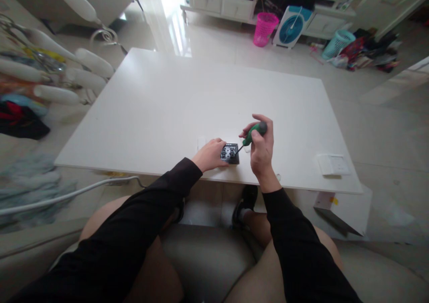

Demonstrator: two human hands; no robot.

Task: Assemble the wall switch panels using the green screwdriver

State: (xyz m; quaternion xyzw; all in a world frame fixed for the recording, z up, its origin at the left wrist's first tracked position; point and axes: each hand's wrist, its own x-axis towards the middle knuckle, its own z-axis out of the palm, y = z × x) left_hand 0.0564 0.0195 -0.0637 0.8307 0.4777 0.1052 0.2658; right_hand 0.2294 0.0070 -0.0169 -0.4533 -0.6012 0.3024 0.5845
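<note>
Black module (232,154) sits over the near part of the white table (167,97), straight in front of you; whether it rests flat or is slightly raised, you cannot tell from this view. Your left hand (212,154) comes in from its 9 o'clock, fingers closed on that side. From its 3 o'clock your right hand (263,149) has its fingers wrapped round the green-handled screwdriver (253,135), handle toward 2 o'clock and shaft slanting down to the module's face. Just past your left hand, at the module's 10 o'clock, lies a small white piece (201,142). Well apart at 3 o'clock, white square panels (326,165) lie near the table's right edge. Beyond the table, on the floor, a pink basket (264,29) and a blue-and-white fan (291,27) stand at 1 o'clock, while a white-armed lamp (92,63) shows at 10 o'clock.
</note>
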